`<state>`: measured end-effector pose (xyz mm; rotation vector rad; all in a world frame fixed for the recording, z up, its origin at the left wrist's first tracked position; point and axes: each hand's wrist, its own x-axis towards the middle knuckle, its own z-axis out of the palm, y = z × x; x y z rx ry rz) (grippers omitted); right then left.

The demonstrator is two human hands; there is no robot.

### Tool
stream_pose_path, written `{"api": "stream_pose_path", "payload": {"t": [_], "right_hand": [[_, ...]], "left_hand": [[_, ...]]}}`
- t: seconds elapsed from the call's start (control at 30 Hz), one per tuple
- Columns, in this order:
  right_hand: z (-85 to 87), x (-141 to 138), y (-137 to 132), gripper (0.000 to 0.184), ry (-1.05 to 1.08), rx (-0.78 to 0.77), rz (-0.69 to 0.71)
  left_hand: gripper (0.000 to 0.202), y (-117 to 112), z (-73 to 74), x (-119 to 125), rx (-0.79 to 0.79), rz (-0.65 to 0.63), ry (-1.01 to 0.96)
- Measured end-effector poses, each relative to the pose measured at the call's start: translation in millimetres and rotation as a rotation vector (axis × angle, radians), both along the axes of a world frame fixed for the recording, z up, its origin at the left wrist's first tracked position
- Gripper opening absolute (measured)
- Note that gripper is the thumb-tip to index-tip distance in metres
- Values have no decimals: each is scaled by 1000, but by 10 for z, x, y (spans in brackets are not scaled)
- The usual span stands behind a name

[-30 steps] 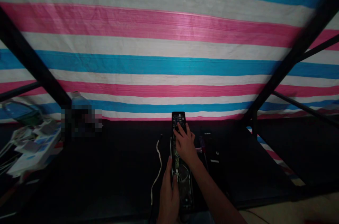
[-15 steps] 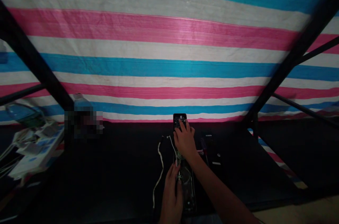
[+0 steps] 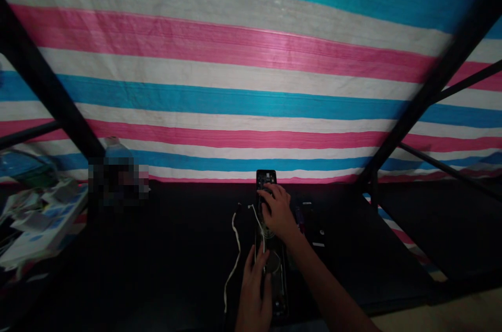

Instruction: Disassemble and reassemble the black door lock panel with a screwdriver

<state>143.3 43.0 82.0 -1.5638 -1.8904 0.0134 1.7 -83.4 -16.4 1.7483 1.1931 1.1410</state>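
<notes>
A long, narrow black device casing (image 3: 281, 290) lies lengthwise before me, its inside facing up with small parts and a round piece showing. My left hand (image 3: 255, 282) grips the near half along its left edge, thumb over the inside. Over the far half is my right hand (image 3: 277, 212), its fingers bent and apart, fingertips touching the inside; nothing shows between them. A thin white wire (image 3: 258, 219) with a small plug at its far end runs along the casing to my left fingers. Dim light hides the finer parts.
Left of the casing lies a loose whitish cable (image 3: 237, 248). To the right are a screwdriver (image 3: 300, 218) and a dark flat piece (image 3: 316, 225) on the black table (image 3: 176, 269). A power strip (image 3: 50, 227) with plugs stands far left. A striped sheet (image 3: 235, 76) hangs behind, between black frame bars.
My right hand's fingers have drawn back toward me and bent, after reaching further up the casing. My left hand stays at the near half. The view has shifted slightly.
</notes>
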Motion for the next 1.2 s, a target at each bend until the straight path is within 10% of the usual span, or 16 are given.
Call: {"api": "stream_pose_path", "payload": {"t": [0.47,0.77,1.2], "right_hand": [[-79,95,-272,62,-130,-166,422],[-34,123,-390,41,-207,-84,367],[198,197,438,30,-38,-43,101]], "left_hand": [[48,-35,-10,-38,25,-55,23],[44,-12,-98,-38,-53,-49,8],[41,8,-57,51,134,71,40]]}}
